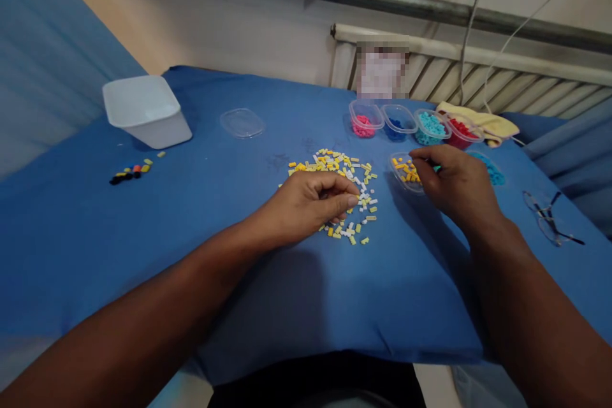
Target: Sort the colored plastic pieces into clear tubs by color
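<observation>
A loose heap of small yellow and white building bricks (361,201) lies on the blue cloth in front of me. Over it is my left hand (315,204), thumb and fingertips pinched together; whatever they hold is too small to make out. My right hand (452,182) hovers at a clear tub of orange-yellow bricks (406,171), its thumb and forefinger closed above the tub's right side. Its fingers hide any piece between them. Partly covered by this hand is a tub of turquoise bricks (495,172).
Tubs of pink (363,126), dark blue (396,129), light blue (431,129) and red bricks (463,131) stand behind. A yellow cloth (492,122) and glasses (549,220) lie right. Leftward are a clear lid (243,123), a white bin (153,115) and mixed bricks (136,170).
</observation>
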`<state>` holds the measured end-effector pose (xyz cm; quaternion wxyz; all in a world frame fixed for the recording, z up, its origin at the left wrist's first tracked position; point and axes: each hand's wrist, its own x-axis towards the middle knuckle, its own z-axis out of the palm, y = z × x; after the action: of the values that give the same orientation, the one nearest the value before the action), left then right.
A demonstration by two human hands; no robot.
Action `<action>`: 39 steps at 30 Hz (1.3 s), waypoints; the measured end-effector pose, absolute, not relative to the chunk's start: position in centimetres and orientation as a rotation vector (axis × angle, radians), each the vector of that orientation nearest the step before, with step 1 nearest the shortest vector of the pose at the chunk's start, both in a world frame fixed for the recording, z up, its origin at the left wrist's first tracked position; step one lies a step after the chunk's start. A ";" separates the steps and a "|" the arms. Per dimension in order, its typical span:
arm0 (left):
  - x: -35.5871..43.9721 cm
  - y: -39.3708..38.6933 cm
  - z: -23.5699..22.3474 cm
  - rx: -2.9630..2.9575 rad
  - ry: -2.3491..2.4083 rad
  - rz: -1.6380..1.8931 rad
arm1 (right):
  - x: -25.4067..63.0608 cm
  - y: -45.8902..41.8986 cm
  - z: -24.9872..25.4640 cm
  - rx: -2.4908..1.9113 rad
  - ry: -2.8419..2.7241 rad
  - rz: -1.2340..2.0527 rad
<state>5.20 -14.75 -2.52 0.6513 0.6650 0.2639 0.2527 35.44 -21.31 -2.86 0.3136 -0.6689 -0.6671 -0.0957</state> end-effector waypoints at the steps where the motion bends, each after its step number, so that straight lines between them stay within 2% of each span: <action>1: 5.4 -14.9 -2.4 1.467 0.610 0.590 | 34.5 -21.6 -2.6 -1.718 -1.753 -0.242; 7: 6.2 -15.7 -2.0 1.302 0.634 0.690 | 27.8 -23.4 -1.4 -1.327 -2.000 0.035; 11: 6.3 -15.9 -2.1 1.282 0.664 0.763 | 25.7 -23.8 -1.3 -1.355 -1.925 0.102; 18: 6.5 -16.0 -2.6 1.207 0.688 0.833 | 24.9 -23.5 -1.9 -1.396 -1.851 0.048; 28: 6.7 -16.1 -3.1 1.172 0.635 0.710 | 25.0 -22.2 -3.8 -1.280 -1.998 -0.262; 35: 6.1 -15.8 -3.9 1.532 0.655 0.699 | 27.3 -21.4 -3.1 -1.207 -2.039 -0.110; 39: 3.7 -14.8 -1.8 2.052 0.635 0.635 | 32.7 -20.8 -3.3 -1.463 -1.900 -0.231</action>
<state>3.65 -14.76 -1.84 0.4357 0.8246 0.2554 0.2550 32.69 -20.84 -3.31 0.3583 -0.5670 -0.7363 -0.0895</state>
